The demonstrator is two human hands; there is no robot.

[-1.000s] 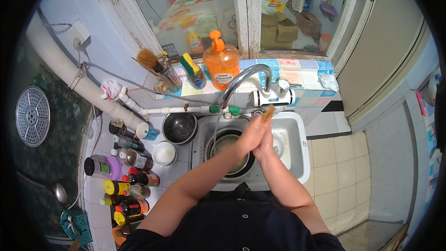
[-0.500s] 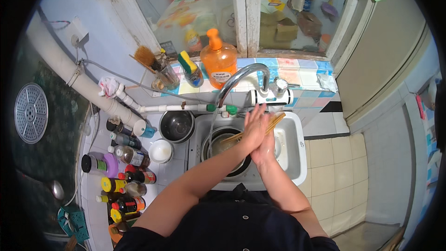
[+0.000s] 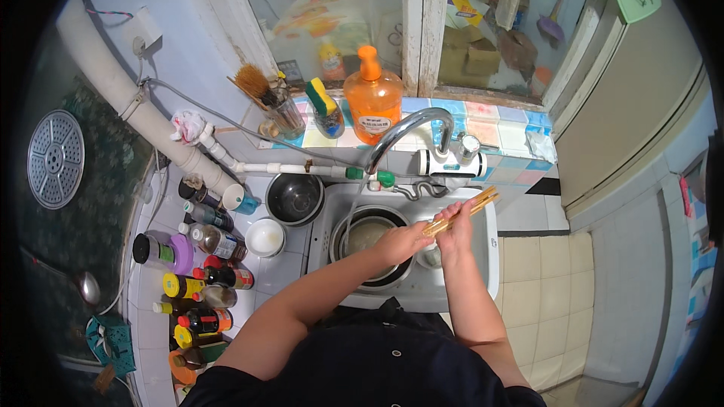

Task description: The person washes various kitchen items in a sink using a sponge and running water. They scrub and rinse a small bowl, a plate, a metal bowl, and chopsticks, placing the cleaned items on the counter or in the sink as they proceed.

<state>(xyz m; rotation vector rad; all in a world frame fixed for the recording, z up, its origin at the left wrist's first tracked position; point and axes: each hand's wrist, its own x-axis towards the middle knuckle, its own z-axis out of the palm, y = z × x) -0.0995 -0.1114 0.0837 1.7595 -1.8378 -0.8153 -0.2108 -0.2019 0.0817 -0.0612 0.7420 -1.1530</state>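
A bundle of wooden chopsticks (image 3: 478,208) slants up to the right over the sink (image 3: 490,264). My left hand (image 3: 405,243) is closed round its lower left end. Farther along, my right hand (image 3: 455,232) wraps the bundle from below, fingers curled over it. Left of my hands, a thin stream of water falls from the curved chrome faucet (image 3: 411,120) into a pot (image 3: 354,227) standing in the sink, with cloudy water in it. Beneath my right hand a pale round dish (image 3: 430,258) is partly hidden.
Left of the sink are a dark metal bowl (image 3: 294,197), white bowls (image 3: 265,237) and several sauce bottles (image 3: 219,245). On the tiled ledge behind stand an orange pump bottle (image 3: 372,105), a sponge (image 3: 320,96) in a glass, and a brush (image 3: 253,84).
My hands have come apart from a palm-to-palm press. The left has slid down to the bundle's near end, and more of the chopsticks shows. The view has shifted slightly.
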